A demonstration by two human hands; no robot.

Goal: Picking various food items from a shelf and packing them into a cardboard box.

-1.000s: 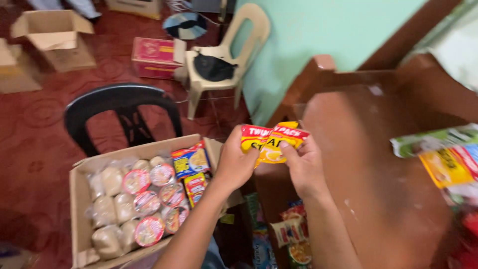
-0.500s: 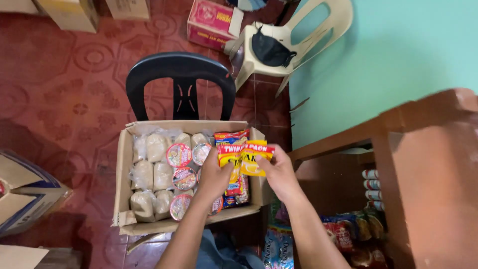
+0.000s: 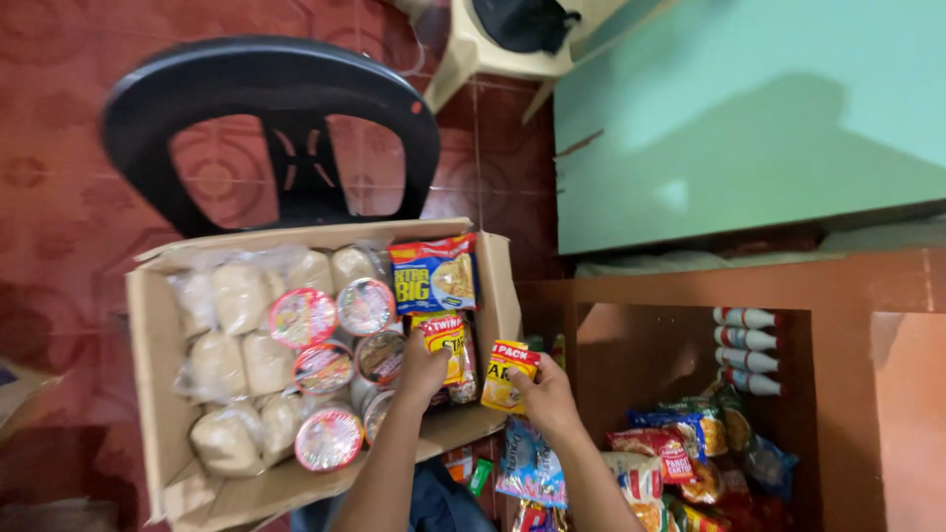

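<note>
I see my left hand [image 3: 422, 369] down inside the cardboard box [image 3: 158, 365], its fingers closed around the lower edge of a yellow-and-red noodle packet [image 3: 445, 340] that stands among the goods at the box's right end. My right hand [image 3: 548, 394] grasps a second yellow noodle packet [image 3: 507, 374] by its lower corner, holding it upright just at the box's right wall, beside the first packet. Above both packets a blue noodle packet [image 3: 434, 274] lies against the far right corner of the box. The rest of the box is filled with round cup noodles [image 3: 330, 369] showing their foil lids and, to the left, clear bags of pale noodle blocks [image 3: 236, 335]. The box sits in front of a black plastic chair [image 3: 266, 128] on a red patterned floor [image 3: 59, 118]. To my right, a brown wooden shelf [image 3: 690, 286] holds mixed snack packets [image 3: 680, 463] and a row of small white bottles [image 3: 749, 340].
</note>
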